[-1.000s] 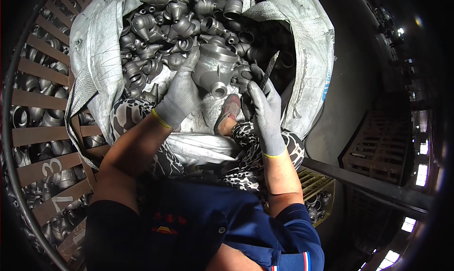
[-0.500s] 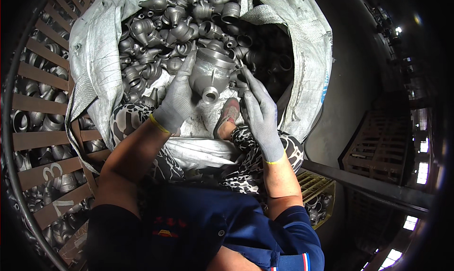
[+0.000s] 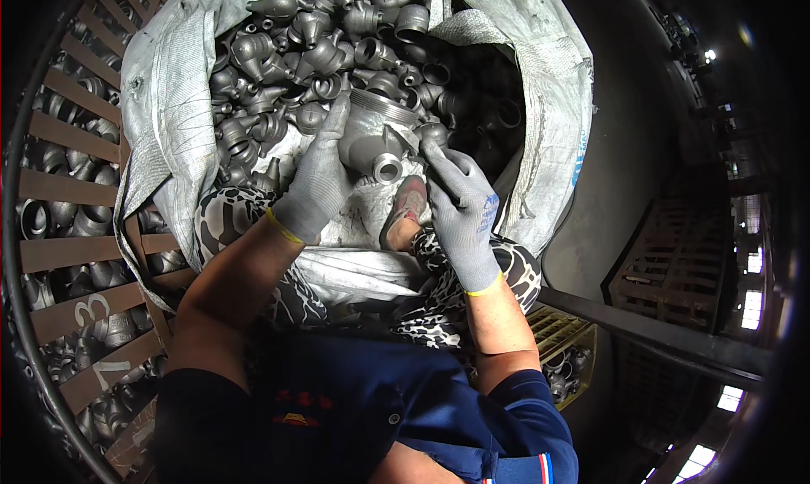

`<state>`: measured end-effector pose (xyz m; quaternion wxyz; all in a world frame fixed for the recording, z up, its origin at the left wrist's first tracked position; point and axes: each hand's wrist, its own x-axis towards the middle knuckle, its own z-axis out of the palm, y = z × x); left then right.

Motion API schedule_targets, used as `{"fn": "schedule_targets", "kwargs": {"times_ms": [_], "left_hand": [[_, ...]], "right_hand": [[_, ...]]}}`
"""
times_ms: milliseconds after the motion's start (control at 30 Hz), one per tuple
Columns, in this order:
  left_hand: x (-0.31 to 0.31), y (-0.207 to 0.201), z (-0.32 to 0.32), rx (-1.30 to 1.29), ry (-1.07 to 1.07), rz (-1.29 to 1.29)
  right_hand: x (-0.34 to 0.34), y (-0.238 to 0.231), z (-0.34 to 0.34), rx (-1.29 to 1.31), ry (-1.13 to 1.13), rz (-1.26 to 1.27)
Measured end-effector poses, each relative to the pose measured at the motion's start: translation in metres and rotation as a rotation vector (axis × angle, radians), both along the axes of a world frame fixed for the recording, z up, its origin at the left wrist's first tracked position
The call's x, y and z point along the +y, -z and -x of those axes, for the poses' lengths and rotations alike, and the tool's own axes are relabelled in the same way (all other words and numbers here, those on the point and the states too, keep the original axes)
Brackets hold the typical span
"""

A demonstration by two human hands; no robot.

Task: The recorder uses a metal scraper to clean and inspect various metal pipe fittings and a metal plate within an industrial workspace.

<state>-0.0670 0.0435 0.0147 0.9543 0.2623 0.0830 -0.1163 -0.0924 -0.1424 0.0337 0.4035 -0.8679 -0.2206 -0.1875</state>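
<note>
A large grey metal casting [image 3: 369, 146], with a threaded collar on top and a short round spout facing me, is held up over the open sack. My left hand [image 3: 319, 176], in a grey glove with a yellow cuff, is closed around its left side, thumb along the collar. My right hand [image 3: 462, 195], gloved alike with blue marks on its back, is at the casting's right side. Its fingers are bent in against a rounded grey end [image 3: 433, 135] there; the fingertips are partly hidden.
A big white woven sack [image 3: 553, 87] in front of me holds many grey castings [image 3: 325, 58]. A brown slatted crate [image 3: 63, 189] with more castings stands left. To the right are a yellow crate [image 3: 567, 336] and a dark metal bar [image 3: 658, 328]. My shoe [image 3: 407, 210] is beneath the casting.
My right hand has gone from flat, stretched fingers to bent fingers at the casting's side. The casting has turned slightly, its spout shifting right. My left hand keeps its hold.
</note>
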Motion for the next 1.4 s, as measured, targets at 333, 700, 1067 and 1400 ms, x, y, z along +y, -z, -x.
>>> {"fn": "schedule_targets", "kwargs": {"times_ms": [333,700,1067,1400], "left_hand": [[0.002,0.000,0.005,-0.022,0.038,0.015],[0.003,-0.002,0.006,-0.045,-0.004,-0.137],[0.007,0.008,-0.002,-0.133,-0.098,-0.328],[0.003,-0.002,0.005,-0.109,0.012,-0.300]], "right_hand": [[0.007,-0.003,-0.002,-0.162,0.072,0.153],[0.005,-0.001,0.003,-0.045,0.103,0.274],[-0.015,-0.023,-0.009,0.294,-0.140,-0.090],[-0.032,-0.023,-0.026,0.604,-0.187,-0.151]]}}
